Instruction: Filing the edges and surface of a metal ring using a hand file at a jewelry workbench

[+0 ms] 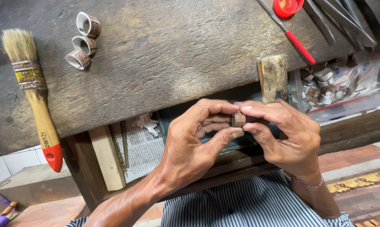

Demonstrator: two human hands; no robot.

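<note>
We see both hands meeting below the table [165,63] edge. The left hand [190,147] and right hand [288,136] pinch a small brown patterned ring [239,119] between thumbs and forefingers, fingertips closed on it from either side. The ring sits between the two hands, just under a worn wooden peg [274,77] that juts from the table edge.

Up and left of the hands, three similar rings [84,41] lie grouped on the table. Further left lies a paintbrush [34,94] with a pale wooden handle, red tip and a yellow label band at the ferrule. Up and right of the hands, a clear plastic bag [345,84] holds more rings. Crumpled newspaper [141,145] lies just left of the left hand, under the table.
</note>
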